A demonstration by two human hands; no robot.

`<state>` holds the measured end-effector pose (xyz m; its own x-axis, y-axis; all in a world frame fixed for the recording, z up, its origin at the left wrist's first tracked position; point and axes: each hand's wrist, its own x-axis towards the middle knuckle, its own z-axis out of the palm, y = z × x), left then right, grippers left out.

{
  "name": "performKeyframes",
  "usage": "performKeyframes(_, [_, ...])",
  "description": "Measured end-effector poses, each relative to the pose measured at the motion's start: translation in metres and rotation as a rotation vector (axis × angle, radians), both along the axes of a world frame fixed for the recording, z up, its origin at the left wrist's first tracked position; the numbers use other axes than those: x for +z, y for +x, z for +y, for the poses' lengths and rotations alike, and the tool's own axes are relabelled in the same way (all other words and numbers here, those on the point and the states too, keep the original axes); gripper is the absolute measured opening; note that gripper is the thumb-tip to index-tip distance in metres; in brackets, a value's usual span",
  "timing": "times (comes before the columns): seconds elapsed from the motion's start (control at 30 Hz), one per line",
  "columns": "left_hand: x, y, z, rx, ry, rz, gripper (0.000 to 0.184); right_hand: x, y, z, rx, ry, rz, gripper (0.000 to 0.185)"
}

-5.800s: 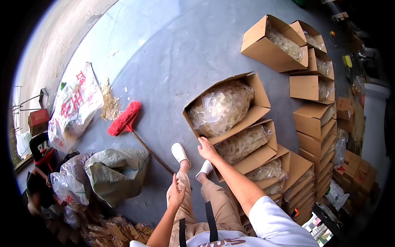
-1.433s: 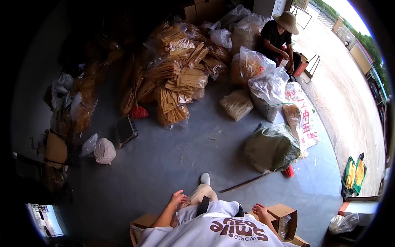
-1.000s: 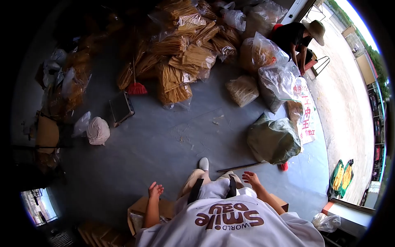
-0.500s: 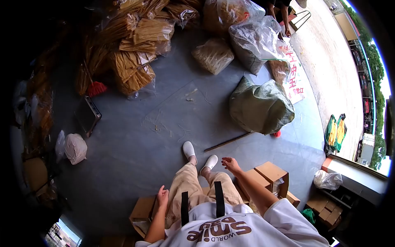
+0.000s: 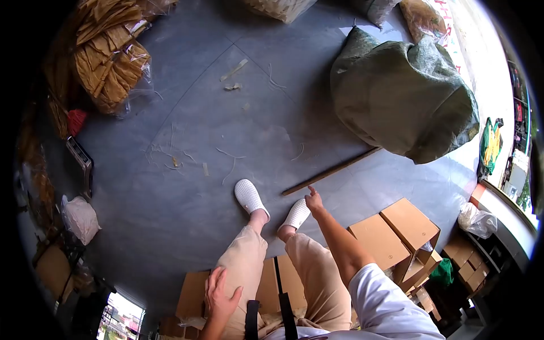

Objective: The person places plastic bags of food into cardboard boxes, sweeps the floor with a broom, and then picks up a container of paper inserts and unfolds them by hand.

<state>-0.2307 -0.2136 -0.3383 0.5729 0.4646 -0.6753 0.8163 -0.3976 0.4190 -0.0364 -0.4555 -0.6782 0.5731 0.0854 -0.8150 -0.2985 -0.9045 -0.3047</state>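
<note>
My left hand (image 5: 221,294) is open, its spread fingers resting on or just over the left leg of the beige trousers (image 5: 243,255). Bare of any object, my right hand (image 5: 314,199) stretches forward with its index finger extended. In view, that fingertip comes close to a wooden stick (image 5: 334,169) lying on the floor; whether they touch I cannot tell. The stick's far end runs under or behind a big green woven sack (image 5: 402,96). White clogs (image 5: 249,195) are on my feet, just short of the stick's near end.
Cardboard boxes (image 5: 379,241) stand beside my right arm, with more behind my legs. Bundles of brown material in plastic (image 5: 113,68) lie at the upper left, near a dark flat device (image 5: 81,161) and a pale bag (image 5: 82,220). Scraps of string and tape (image 5: 232,87) litter the floor.
The view has tipped down and come closer to the floor. My right hand has reached toward the stick, while my left hand has come onto or over the left thigh.
</note>
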Motion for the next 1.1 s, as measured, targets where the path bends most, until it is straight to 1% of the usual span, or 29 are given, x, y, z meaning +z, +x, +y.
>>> performKeyframes(0.07, [-0.003, 0.006, 0.004, -0.024, 0.033, 0.011, 0.053, -0.05, -0.002, -0.009, -0.283, -0.004, 0.167, 0.051])
performKeyframes(0.13, [-0.002, 0.018, 0.01, -0.051, 0.081, 0.007, 0.05, -0.05, 0.017, 0.005, -0.379, -0.021, 0.355, 0.052])
performKeyframes(0.2, [0.002, 0.036, 0.011, -0.053, 0.046, 0.036, 0.05, -0.058, 0.022, 0.014, -0.485, -0.061, 0.391, 0.05])
performKeyframes(0.27, [-0.001, 0.037, 0.012, -0.04, 0.054, 0.042, 0.05, -0.074, 0.019, 0.009, -0.504, -0.075, 0.4, 0.049])
performKeyframes(0.3, [0.002, 0.036, 0.011, -0.032, 0.047, 0.04, 0.049, -0.08, 0.01, 0.001, -0.529, -0.003, 0.316, 0.049])
performKeyframes(0.33, [0.004, 0.03, 0.01, -0.03, 0.045, 0.035, 0.049, -0.068, 0.011, 0.002, -0.554, 0.073, 0.224, 0.049])
performKeyframes(0.37, [0.0, 0.018, 0.008, -0.019, 0.042, 0.015, 0.049, -0.052, 0.007, 0.006, -0.593, 0.177, 0.073, 0.05])
performKeyframes(0.4, [-0.003, 0.01, 0.005, -0.009, 0.037, -0.005, 0.049, -0.032, 0.009, 0.005, -0.515, 0.078, 0.059, 0.051])
performKeyframes(0.47, [-0.001, 0.006, -0.002, 0.009, 0.032, -0.02, 0.049, 0.024, 0.007, 0.011, -0.507, 0.041, -0.096, 0.039])
performKeyframes(0.53, [0.002, 0.0, -0.011, 0.03, 0.029, -0.044, 0.048, 0.08, 0.006, 0.011, -0.404, -0.072, -0.284, 0.028])
performKeyframes(0.6, [-0.003, -0.012, -0.022, 0.053, 0.012, -0.049, 0.048, 0.114, -0.007, -0.005, -0.214, -0.352, -0.67, 0.025])
performKeyframes(0.63, [-0.005, -0.018, -0.028, 0.053, 0.02, -0.079, 0.048, 0.146, -0.001, -0.011, -0.434, -0.217, -0.54, 0.028])
performKeyframes(0.67, [-0.008, -0.024, -0.035, 0.031, -0.031, 0.023, 0.055, 0.184, 0.009, -0.019, -0.642, -0.071, -0.401, 0.031])
performKeyframes(0.7, [-0.01, -0.028, -0.04, 0.009, -0.08, 0.125, 0.062, 0.223, 0.021, -0.025, -0.751, -0.043, -0.374, 0.03])
performKeyframes(0.73, [-0.007, -0.028, -0.044, 0.011, -0.064, 0.096, 0.062, 0.258, 0.033, -0.036, -0.857, -0.011, -0.343, 0.029])
performKeyframes(0.8, [-0.002, -0.026, -0.054, -0.07, -0.198, 0.314, 0.08, 0.306, 0.058, -0.082, -1.089, 0.066, -0.289, 0.017])
performKeyframes(0.83, [-0.005, -0.032, -0.06, -0.097, -0.266, 0.397, 0.092, 0.332, 0.074, -0.114, -1.201, 0.23, -0.125, 0.012])
performKeyframes(0.87, [0.001, -0.032, -0.061, -0.093, -0.255, 0.378, 0.092, 0.359, 0.086, -0.146, -1.301, 0.393, 0.049, 0.009])
performKeyframes(0.93, [0.021, -0.033, -0.065, 0.002, -0.385, 0.199, 0.089, 0.408, 0.095, -0.195, -0.966, 0.17, 0.012, 0.013])
performKeyframes(0.97, [0.044, -0.027, -0.064, 0.155, -0.431, 0.067, 0.08, 0.443, 0.091, -0.201, -0.838, 0.094, 0.019, 0.014])
performKeyframes(1.0, [0.057, -0.031, -0.063, 0.19, -0.409, 0.069, 0.08, 0.478, 0.087, -0.202, -0.698, 0.024, 0.032, 0.014])
performKeyframes(1.07, [0.069, -0.052, -0.061, 0.554, -0.522, -0.071, 0.07, 0.517, 0.078, -0.208, -0.526, -0.004, 0.058, 0.017])
performKeyframes(1.1, [0.076, -0.067, -0.061, 0.603, -0.481, -0.078, 0.07, 0.538, 0.077, -0.201, -0.514, 0.045, 0.095, 0.017])
